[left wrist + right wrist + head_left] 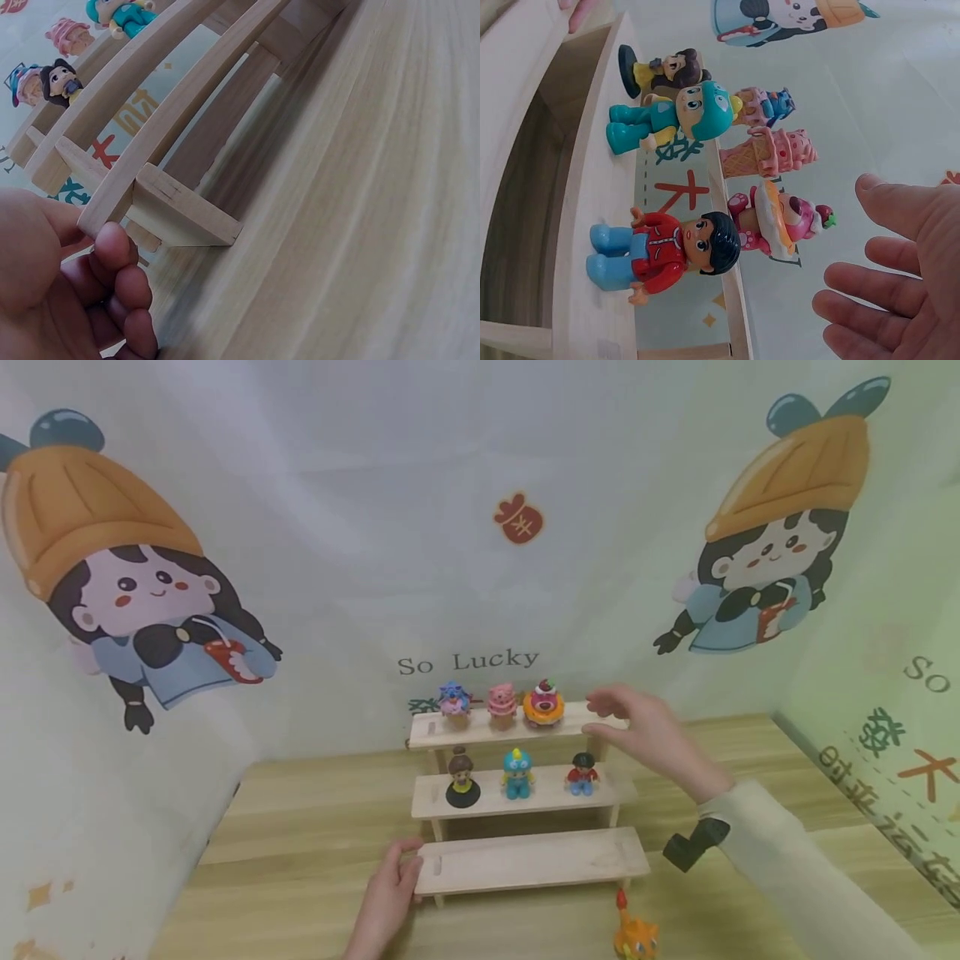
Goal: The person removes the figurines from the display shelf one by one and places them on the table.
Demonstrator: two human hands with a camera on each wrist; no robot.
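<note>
My left hand (390, 889) pinches the left end of the lowest board of a three-step wooden display stand (528, 862), thumb and fingers curled at its edge. My right hand (651, 735) is held with relaxed fingers by the right end of the top step, holding nothing. Nearest to it on that step is a pink bear figure in an orange ring (543, 705). Left of the bear stand a pink ice-cream-cone figure (502, 703) and a blue one (454, 702). The middle step carries a bun-haired figure (462, 777), a teal-suited figure (517, 775) and a red-jacketed figure (582, 774).
An orange toy (636, 935) with a red-tipped tail is on the wood-grain table (300, 852), in front of the stand's right end. A printed cloth backdrop (360, 568) rises behind and along both sides. A black strap piece (696, 845) sits at my right sleeve.
</note>
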